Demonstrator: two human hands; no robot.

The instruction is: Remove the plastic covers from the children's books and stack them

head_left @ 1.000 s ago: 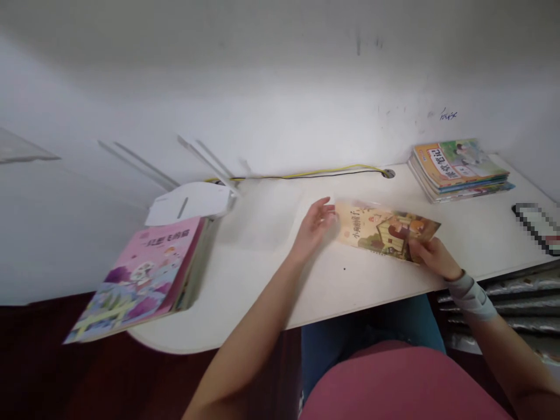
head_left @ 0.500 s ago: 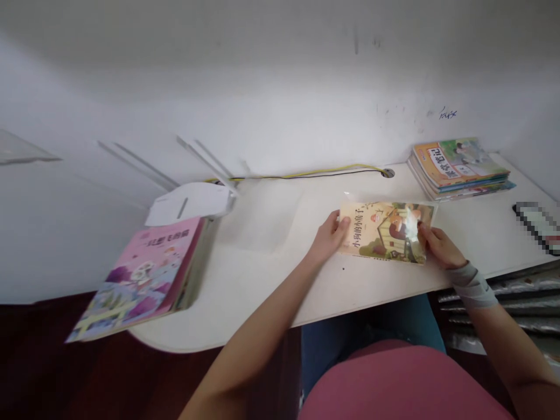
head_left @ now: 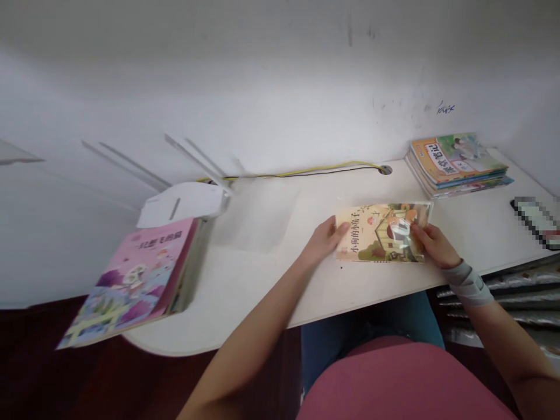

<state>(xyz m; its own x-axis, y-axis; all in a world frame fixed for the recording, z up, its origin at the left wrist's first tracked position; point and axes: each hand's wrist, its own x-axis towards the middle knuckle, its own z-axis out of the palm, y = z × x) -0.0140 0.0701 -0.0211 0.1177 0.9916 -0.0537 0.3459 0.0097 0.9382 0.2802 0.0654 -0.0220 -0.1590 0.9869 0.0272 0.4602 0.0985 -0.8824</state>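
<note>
A thin picture book [head_left: 376, 232] with a yellow cover and a little house on it lies on the white desk [head_left: 271, 274] in front of me. My left hand [head_left: 326, 239] pinches its left edge, thumb on the cover. My right hand [head_left: 431, 245] grips its right edge, a grey wrist wrap just behind it. A glossy clear sleeve seems to cover the book and catches the light.
A stack of picture books [head_left: 457, 165] sits at the far right. A pink-covered book pile [head_left: 135, 280] overhangs the desk's left end, white papers [head_left: 184, 204] behind it. A yellow and black cable [head_left: 306, 171] runs along the wall. A blurred dark object [head_left: 536, 221] lies far right.
The book was tilted, held mainly by my right hand, with my left hand just touching it. Now it is squared up level and both hands hold its ends.
</note>
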